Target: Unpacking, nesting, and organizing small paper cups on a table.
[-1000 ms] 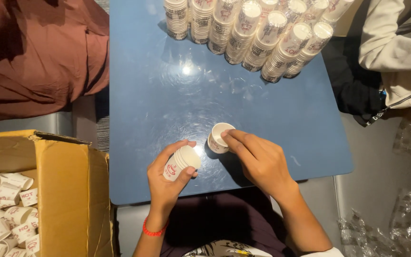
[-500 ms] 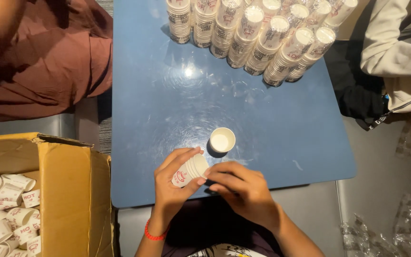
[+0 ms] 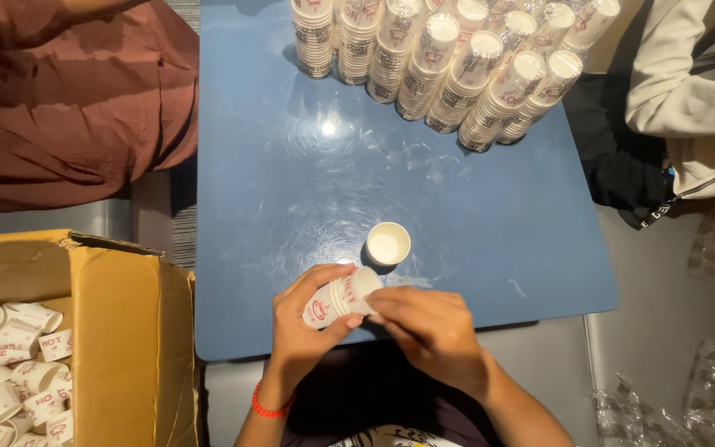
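Blue table (image 3: 473, 199), glossy, with lamp glare near its middle. Far edge: a dense cluster of tall stacks of paper cups (image 3: 448, 62), leaning against one another, well apart from the hands. Open cardboard box (image 3: 117, 331) at left, just beside the table edge, holding loose white cups with red print (image 3: 10, 356) lying at all angles. Another person in a brown garment (image 3: 68, 99) sits at upper left; a second person's pale sleeve (image 3: 688, 91) shows at upper right. Crumpled clear plastic wrap (image 3: 672, 397) lies on the floor at lower right. Nothing stands between the hands and the single cup (image 3: 388, 244), which sits upright, mouth up, on the table just beyond the fingers and is not touched. Left hand (image 3: 308, 331) is wrapped around a short nested stack of cups (image 3: 341, 296), held tilted with the mouths toward the right. Right hand (image 3: 432, 331) has its fingertips pinched at the mouth end of that stack. Against half a second before: the hands and stack sit much as they did, the right fingertips now closer on the rim; the single cup has not moved.
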